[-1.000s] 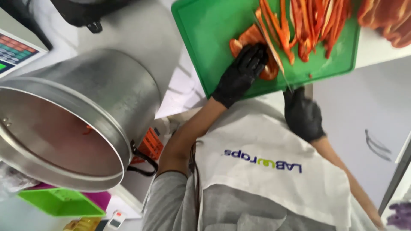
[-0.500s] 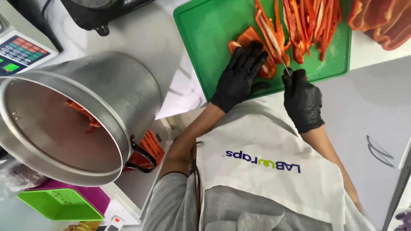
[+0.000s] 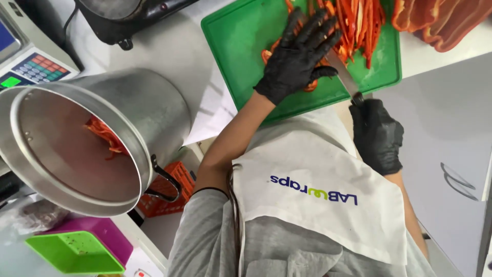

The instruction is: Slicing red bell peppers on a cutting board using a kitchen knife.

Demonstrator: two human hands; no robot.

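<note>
Our left hand [image 3: 302,54] lies flat with fingers spread, pinning a red pepper piece [image 3: 287,61] to the green cutting board [image 3: 241,46]. Our right hand [image 3: 376,134] is clenched around the knife [image 3: 344,77], its blade beside those fingers.

A pale grey worktop [image 3: 169,51] carries the scene, evenly lit with soft shadows. Taking the big metal pot [image 3: 102,138] as landmark: a weighing scale with coloured keys [image 3: 31,69] sits just beyond its upper left edge, a black appliance [image 3: 128,15] stands above it, and a sheet of white paper [image 3: 212,110] lies to its right. Below it are an orange crate [image 3: 164,192] and purple [image 3: 102,241] and green trays [image 3: 74,251]. Far right stands a grey cabinet front [image 3: 451,154] with curved metal handles [image 3: 456,179].
</note>
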